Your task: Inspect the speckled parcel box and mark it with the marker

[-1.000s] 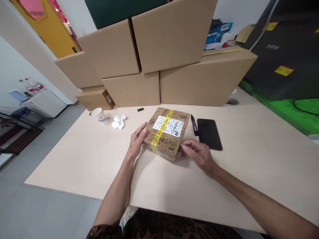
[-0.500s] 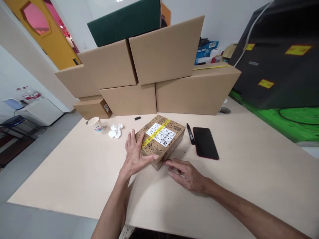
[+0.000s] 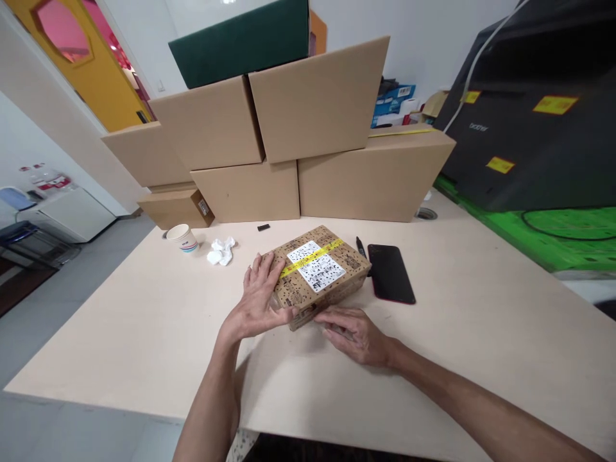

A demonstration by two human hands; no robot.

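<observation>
A small cardboard box, printed with dark specks, lies on the table in front of me. Yellow tape crosses its top over a white label. My left hand grips the box's near left corner, fingers spread over the left edge and thumb at the front. At the lower front side, my right hand has its fingers curled together, the fingertips touching the box. Whatever they pinch, if anything, is too small to make out. Beyond the box's right end are a black marker, partly hidden, and a phone.
Large cartons are stacked along the table's back, with a dark green box on top. A paper cup, crumpled tissue and a small black piece lie at back left. A black machine stands at right.
The box has turned clockwise on the table, its right end now covering part of the marker. Both hands stay at it, the right still at the front side. The view has shifted slightly.
</observation>
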